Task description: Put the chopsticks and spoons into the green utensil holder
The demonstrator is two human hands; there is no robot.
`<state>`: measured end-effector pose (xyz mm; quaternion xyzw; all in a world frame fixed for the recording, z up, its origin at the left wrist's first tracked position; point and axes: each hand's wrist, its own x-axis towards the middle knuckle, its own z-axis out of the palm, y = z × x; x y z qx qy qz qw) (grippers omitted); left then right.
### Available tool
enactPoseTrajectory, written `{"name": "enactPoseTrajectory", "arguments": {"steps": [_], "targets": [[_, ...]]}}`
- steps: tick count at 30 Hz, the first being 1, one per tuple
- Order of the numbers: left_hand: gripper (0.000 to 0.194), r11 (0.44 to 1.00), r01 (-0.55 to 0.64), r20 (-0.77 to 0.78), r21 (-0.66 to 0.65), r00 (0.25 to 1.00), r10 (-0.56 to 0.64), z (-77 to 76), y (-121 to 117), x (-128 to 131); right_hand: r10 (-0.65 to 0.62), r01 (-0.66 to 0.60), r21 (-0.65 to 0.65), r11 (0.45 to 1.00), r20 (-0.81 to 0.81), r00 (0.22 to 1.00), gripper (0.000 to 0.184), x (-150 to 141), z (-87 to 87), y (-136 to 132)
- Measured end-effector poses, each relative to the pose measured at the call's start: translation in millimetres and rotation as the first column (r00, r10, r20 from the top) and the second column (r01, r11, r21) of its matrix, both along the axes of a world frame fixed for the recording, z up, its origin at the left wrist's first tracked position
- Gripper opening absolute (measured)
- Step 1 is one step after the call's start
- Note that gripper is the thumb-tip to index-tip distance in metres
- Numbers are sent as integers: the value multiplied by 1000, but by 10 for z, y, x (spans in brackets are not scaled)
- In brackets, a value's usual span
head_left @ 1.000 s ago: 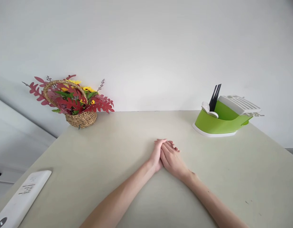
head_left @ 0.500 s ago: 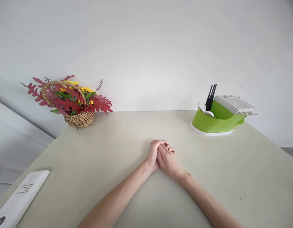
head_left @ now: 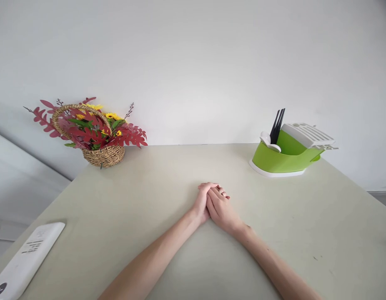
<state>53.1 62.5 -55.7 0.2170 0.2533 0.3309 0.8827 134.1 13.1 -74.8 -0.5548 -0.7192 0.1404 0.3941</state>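
My left hand [head_left: 201,205] and my right hand [head_left: 221,209] rest together in the middle of a pale beige table [head_left: 149,196]. They are clasped, the left hand's fingers folded over the right hand's, and nothing is held in either. Both bare forearms run back toward the near edge. No object lies within a hand's width of them.
A woven basket [head_left: 103,155] of red leaves and yellow flowers stands at the far left by the wall. A green and white utensil holder [head_left: 279,161] with black utensils [head_left: 277,121] and a white spoon [head_left: 269,141] stands far right. A white flat device [head_left: 24,260] lies at the near left edge.
The view has shifted slightly, so everything sits a little further left in the picture. The hands stay clasped in the same spot on the table.
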Motion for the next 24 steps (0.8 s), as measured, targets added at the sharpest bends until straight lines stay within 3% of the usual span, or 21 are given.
{"name": "enactPoseTrajectory", "arguments": {"steps": [24], "targets": [[17, 1000, -25, -21, -1, 999, 25, 38, -21, 4, 13, -13, -18, 1000, 5, 1000, 30, 5, 13, 0]]}}
